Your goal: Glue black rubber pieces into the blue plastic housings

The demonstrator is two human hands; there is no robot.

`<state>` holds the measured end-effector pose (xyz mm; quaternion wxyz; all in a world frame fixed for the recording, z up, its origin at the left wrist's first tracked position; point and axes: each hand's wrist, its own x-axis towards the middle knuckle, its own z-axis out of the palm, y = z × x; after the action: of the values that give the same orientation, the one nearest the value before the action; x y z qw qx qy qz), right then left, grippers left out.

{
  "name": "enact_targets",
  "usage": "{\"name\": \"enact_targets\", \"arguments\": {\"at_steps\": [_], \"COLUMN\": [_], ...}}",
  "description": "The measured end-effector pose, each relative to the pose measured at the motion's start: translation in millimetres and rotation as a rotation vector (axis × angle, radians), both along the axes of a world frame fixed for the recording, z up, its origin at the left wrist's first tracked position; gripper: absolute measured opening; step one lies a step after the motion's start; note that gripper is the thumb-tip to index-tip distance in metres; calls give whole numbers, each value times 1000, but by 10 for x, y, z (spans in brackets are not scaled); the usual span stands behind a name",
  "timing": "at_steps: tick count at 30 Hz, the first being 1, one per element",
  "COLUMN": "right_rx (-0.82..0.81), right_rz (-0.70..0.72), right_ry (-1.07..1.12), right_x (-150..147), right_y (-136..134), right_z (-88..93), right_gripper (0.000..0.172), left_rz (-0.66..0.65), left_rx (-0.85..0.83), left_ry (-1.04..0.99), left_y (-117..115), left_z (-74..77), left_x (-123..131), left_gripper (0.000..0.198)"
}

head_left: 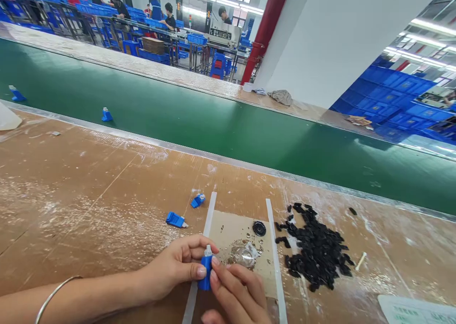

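Observation:
My left hand point(181, 262) is closed around a small blue plastic part point(205, 272) with a clear tip pointing up. The fingertips of my right hand point(242, 290) press against the right side of the same part. Just beyond my right hand, a small clear round dish point(245, 255) stands on a beige sheet point(228, 224) wet with drops. Behind it lies a black ridged disc point(259, 228). Two more blue parts lie left of the sheet, one nearer point(176, 220) and one farther point(198, 200).
A pile of small black pieces point(317, 248) covers the table right of the white tape strip point(276, 262). Beside it lies a thin pale stick point(361, 261). A green conveyor belt point(213, 119) crosses beyond, carrying blue parts point(107, 115) at left. People work at far benches.

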<state>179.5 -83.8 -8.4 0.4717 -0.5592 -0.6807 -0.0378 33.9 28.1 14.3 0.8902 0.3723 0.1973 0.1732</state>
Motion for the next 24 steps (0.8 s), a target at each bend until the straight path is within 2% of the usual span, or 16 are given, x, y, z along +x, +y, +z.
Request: {"name": "enact_targets", "arguments": {"at_steps": [2,4,8,10,12,13,16,17,18,19,21,22,24], "right_rx": [5,-13,-11,17,8,-14,-113,-171,-230,-262,-316,-324,-318], "right_rz": [-44,-39,0,27,5,-39,-312,-378,-393,-379,-337,-315,-282], "right_ry": [-53,-56,-67,-86,-85,-81,-89,-105,-138,-183,-252,-274,-290], "right_x": [-73,-113,-100,-11,177,310,802,966,1113,1237,1403,1448,1492], "right_y": [-23,-19,35,42,8,-25,-167,-216,-260,-295,-339,-347,-343], "right_z": [-15,17,180,249,268,253,128,70,13,-42,-128,-158,-191], "right_gripper": [46,45,44,45,40,39,35,31,29,30,30,30,27], "left_rz": [-1,-6,-26,-72,-59,4,374,470,513,502,339,234,82], "left_rx": [17,46,102,189,415,596,1266,1488,1684,1844,2031,2058,2055], "left_ry": [0,4,21,47,155,238,534,643,777,931,1227,1327,1404], "left_y": [29,54,80,118,223,308,672,809,941,1061,1247,1311,1386], "left_z": [26,52,138,210,289,327,413,431,444,453,457,454,448], "left_x": [-5,-4,-11,-50,-119,-161,-291,-332,-373,-415,-498,-537,-598], "left_gripper": [32,33,33,34,32,31,27,23,18,14,18,22,27]}}
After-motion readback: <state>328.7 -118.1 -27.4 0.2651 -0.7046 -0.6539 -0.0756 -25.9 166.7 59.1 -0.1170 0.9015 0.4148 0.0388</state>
